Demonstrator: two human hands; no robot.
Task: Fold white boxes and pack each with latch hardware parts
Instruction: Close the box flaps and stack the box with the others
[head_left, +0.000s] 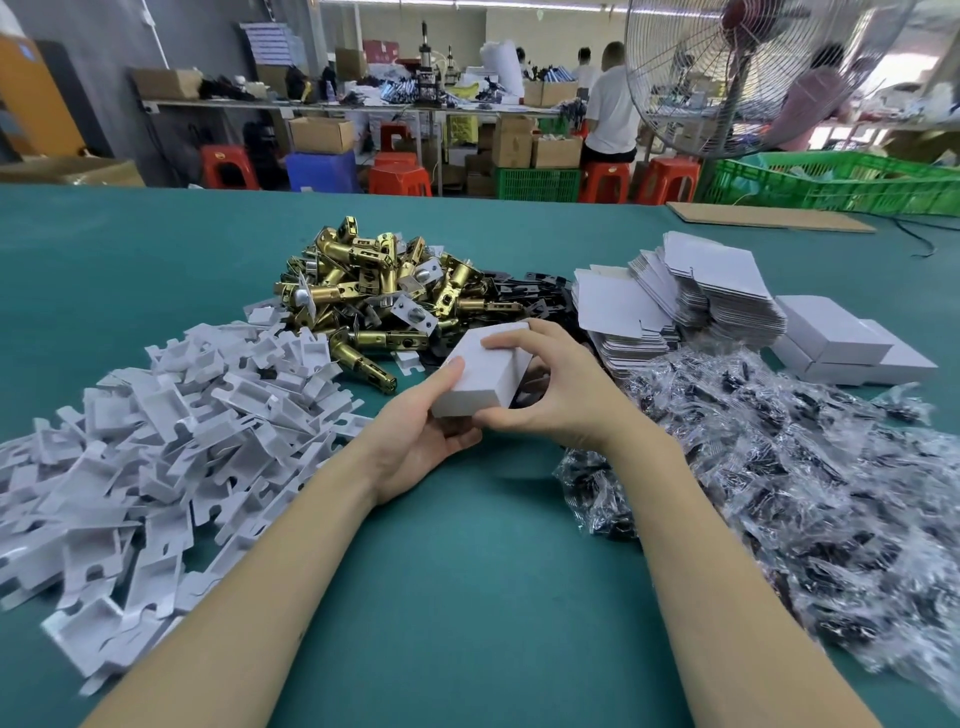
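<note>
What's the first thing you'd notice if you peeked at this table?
Probably the shiny pile of brass latches glinting at the middle of the green table. Just in front of it, the left hand and right hand hold a closed white box between them. A big heap of white card inserts sprawls to the left.

This is a factory packing floor. Heaps of brass latches just beyond the hands and bagged screws to their right cover a green worktable. Far beyond stand cluttered benches, cardboard cartons, red stools and green crates.
</note>
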